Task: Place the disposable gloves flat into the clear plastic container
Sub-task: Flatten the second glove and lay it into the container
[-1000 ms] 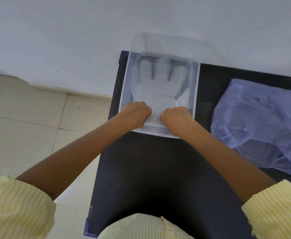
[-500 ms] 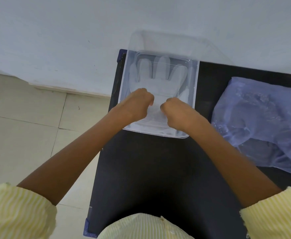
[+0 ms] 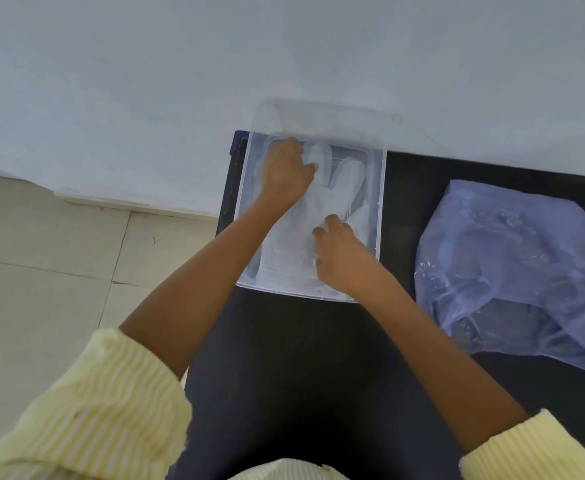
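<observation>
Both hands inside clear container (image 3: 381, 202), pressing on glove (image 3: 344, 181) lying flat. L hand (image 3: 286, 174) loosely curled over glove's fingers; R hand (image 3: 341, 258) curled nr cuff, grip can't tell.

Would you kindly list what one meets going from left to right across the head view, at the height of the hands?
Tiled floor → left hand → disposable glove → clear plastic container's right wall → black table → blue plastic bag.
</observation>
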